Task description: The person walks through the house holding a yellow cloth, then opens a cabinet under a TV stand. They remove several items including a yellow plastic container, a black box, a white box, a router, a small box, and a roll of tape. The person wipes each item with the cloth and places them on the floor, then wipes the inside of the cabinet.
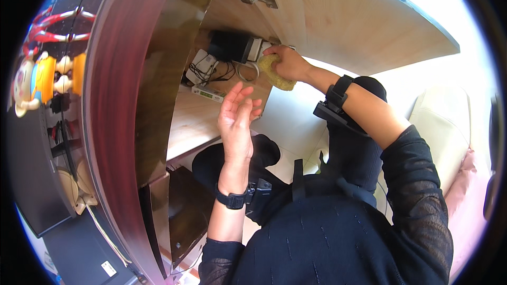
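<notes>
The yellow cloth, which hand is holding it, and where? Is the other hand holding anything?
The right hand grips the yellow cloth by its upper end, so the rest hangs below the fingers. The left hand is open and holds nothing.

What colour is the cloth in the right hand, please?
Yellow cloth, gripped by the right hand; head view.

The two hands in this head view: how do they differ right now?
The right hand grips a yellow cloth; the left hand is open and holds nothing. The right hand reaches far into the open cabinet near the black box; the left hand hangs nearer the body, over the shelf's front edge. The right hand shows its back, the left hand its palm side with fingers spread. Both wrists wear a black strap.
</notes>
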The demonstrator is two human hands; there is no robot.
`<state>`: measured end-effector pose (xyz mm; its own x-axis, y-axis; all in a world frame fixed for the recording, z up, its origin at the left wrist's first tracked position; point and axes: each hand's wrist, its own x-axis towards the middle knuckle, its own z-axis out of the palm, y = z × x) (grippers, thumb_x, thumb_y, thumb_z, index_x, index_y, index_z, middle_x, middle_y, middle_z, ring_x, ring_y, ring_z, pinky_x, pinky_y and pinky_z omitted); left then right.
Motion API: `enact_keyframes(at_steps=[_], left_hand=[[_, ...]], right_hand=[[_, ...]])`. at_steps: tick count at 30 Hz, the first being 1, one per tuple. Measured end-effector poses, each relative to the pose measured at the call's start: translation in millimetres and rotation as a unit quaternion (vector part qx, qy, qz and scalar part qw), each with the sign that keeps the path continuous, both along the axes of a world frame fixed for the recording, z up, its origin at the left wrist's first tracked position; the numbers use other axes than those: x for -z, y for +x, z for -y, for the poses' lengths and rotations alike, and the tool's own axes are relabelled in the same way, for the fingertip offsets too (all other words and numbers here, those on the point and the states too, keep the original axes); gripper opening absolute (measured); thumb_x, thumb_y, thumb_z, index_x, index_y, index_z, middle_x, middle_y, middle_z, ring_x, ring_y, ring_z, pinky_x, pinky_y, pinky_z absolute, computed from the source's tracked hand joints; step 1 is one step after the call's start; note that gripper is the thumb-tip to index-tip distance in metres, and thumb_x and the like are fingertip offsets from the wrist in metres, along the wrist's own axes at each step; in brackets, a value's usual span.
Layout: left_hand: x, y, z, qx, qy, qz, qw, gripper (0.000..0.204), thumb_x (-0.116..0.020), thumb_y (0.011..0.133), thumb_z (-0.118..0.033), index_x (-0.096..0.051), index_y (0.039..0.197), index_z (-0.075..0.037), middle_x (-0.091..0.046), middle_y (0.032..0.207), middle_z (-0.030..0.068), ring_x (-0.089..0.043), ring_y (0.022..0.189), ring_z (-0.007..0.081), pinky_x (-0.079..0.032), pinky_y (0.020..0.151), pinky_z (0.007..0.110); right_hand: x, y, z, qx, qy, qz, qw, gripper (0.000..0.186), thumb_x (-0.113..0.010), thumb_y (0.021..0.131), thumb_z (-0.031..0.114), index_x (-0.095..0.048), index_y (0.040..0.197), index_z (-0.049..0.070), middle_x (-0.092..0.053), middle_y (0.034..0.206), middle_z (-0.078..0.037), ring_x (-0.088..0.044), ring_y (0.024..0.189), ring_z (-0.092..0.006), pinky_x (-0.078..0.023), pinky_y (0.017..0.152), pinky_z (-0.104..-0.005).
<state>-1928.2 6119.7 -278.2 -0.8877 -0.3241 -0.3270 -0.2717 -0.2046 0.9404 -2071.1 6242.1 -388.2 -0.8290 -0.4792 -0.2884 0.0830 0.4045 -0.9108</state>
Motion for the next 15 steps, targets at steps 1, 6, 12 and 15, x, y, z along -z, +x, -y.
enact_keyframes(at_steps=[1, 6, 12, 15], left_hand=[[-4.8, -8.6, -1.9, -0.011, 0.043, 0.0, 0.999, 0.041, -0.056, 0.092, -0.008, -0.047, 0.131, -0.001, -0.059, 0.118, 0.0091, -0.061, 0.092, 0.0151, -0.05, 0.079, 0.027], [29.9, -75.2, 3.2, -0.046, 0.158, -0.069, 0.984, 0.046, -0.057, 0.089, -0.005, -0.045, 0.133, -0.002, -0.055, 0.122, 0.0097, -0.057, 0.103, 0.0186, -0.048, 0.087, 0.03], [163.5, -130.2, 59.2, -0.361, 0.109, 0.165, 0.911, 0.045, -0.066, 0.085, -0.011, -0.049, 0.126, -0.008, -0.057, 0.11, 0.007, -0.054, 0.091, 0.0113, -0.046, 0.08, 0.028], [216.4, -132.1, 83.1, -0.348, 0.081, 0.168, 0.919, 0.057, -0.069, 0.085, -0.027, -0.041, 0.131, -0.009, -0.055, 0.092, 0.0043, -0.048, 0.066, 0.0085, -0.038, 0.052, 0.024]], right_hand=[[2.3, -5.1, 1.1, 0.001, -0.019, 0.007, 1.0, 0.042, -0.054, 0.076, 0.004, -0.06, 0.117, 0.004, -0.063, 0.107, -0.02, -0.062, 0.1, -0.03, -0.049, 0.087, -0.0353], [8.9, -13.2, 4.1, -0.032, -0.013, -0.011, 0.999, 0.043, -0.054, 0.073, 0.005, -0.061, 0.116, 0.004, -0.062, 0.11, -0.023, -0.062, 0.099, -0.0362, -0.05, 0.087, -0.0396], [-12.8, -5.1, -9.8, -0.153, 0.105, -0.176, 0.967, 0.044, -0.057, 0.071, -0.002, -0.061, 0.114, 0.005, -0.059, 0.109, -0.017, -0.062, 0.095, -0.0328, -0.053, 0.077, -0.0407], [-29.7, 2.0, -14.7, -0.174, 0.196, -0.267, 0.927, 0.043, -0.059, 0.068, -0.004, -0.062, 0.11, 0.005, -0.059, 0.106, -0.013, -0.062, 0.092, -0.0306, -0.054, 0.072, -0.0379]])
